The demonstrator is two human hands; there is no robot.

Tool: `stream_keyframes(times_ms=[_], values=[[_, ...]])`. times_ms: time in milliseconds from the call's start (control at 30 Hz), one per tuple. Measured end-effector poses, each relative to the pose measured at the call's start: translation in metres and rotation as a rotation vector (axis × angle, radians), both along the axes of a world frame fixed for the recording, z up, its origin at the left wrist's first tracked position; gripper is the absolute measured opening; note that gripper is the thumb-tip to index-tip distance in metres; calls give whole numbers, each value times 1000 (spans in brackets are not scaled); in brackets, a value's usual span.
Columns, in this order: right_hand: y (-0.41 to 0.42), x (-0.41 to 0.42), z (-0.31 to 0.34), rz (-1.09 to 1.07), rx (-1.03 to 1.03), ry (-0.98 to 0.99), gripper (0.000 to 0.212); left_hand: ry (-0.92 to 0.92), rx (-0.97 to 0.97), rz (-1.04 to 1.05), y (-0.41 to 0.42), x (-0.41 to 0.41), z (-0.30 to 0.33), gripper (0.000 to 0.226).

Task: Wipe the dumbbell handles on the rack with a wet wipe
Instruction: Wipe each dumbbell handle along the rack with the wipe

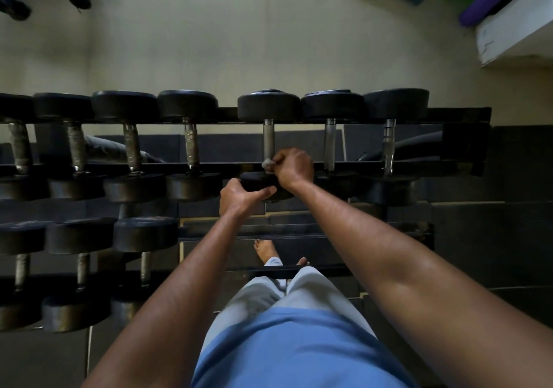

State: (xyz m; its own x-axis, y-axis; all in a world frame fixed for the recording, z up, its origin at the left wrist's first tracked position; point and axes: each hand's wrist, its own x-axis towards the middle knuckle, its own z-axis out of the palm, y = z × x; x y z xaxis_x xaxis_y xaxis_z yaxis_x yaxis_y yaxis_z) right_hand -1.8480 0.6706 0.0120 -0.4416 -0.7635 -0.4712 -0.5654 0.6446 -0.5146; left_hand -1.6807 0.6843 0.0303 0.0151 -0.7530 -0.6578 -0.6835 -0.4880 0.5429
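Observation:
A black rack carries a row of black dumbbells with steel handles on its top tier. My right hand grips a small grey wet wipe wrapped around the near end of the middle dumbbell's handle. My left hand holds the near weight head of that same dumbbell, thumb across its front and fingers over its left side. Neighbouring handles stand to the left and to the right.
The lower tier holds three more dumbbells at the left. My legs and bare feet stand against the rack. Behind the rack is a pale wall; coloured mats and a white ledge sit at the upper right.

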Motion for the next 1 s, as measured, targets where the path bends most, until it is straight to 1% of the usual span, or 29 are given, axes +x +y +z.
stream_keyframes(times_ms=[133,267,400,500,567,633,667,733,833,867,900,933,1000], values=[[-14,4,7,-106,-122,28,17,-10,-10,-3,1,1,-2,75],[-49,1,16,-215,-182,63,15,-34,-2,-3,1,1,0,75],[-62,4,14,-346,-199,-11,16,-30,-13,-5,2,0,3,75],[-65,5,6,-554,-230,-147,2,-20,-19,-5,4,1,4,75],[-65,6,5,-666,-238,-224,5,-16,-14,-3,4,1,5,76],[-65,8,4,-672,-228,-253,6,-20,-8,-4,5,1,7,76],[-67,7,2,-694,-224,-307,7,-20,-7,-4,5,1,8,76],[-70,4,0,-810,-238,-476,14,-5,-11,-3,5,1,10,74],[-72,-10,-4,-1083,-227,-794,22,17,-18,2,5,0,11,71],[-72,-14,-5,-1086,-206,-839,22,20,-20,0,6,0,11,70],[-72,-18,-4,-1018,-162,-853,17,25,-23,-1,7,1,11,69],[-72,-22,-4,-937,-102,-813,12,32,-30,-4,7,1,12,69],[-73,-27,-4,-796,-55,-732,8,43,-35,-14,7,2,12,71]])
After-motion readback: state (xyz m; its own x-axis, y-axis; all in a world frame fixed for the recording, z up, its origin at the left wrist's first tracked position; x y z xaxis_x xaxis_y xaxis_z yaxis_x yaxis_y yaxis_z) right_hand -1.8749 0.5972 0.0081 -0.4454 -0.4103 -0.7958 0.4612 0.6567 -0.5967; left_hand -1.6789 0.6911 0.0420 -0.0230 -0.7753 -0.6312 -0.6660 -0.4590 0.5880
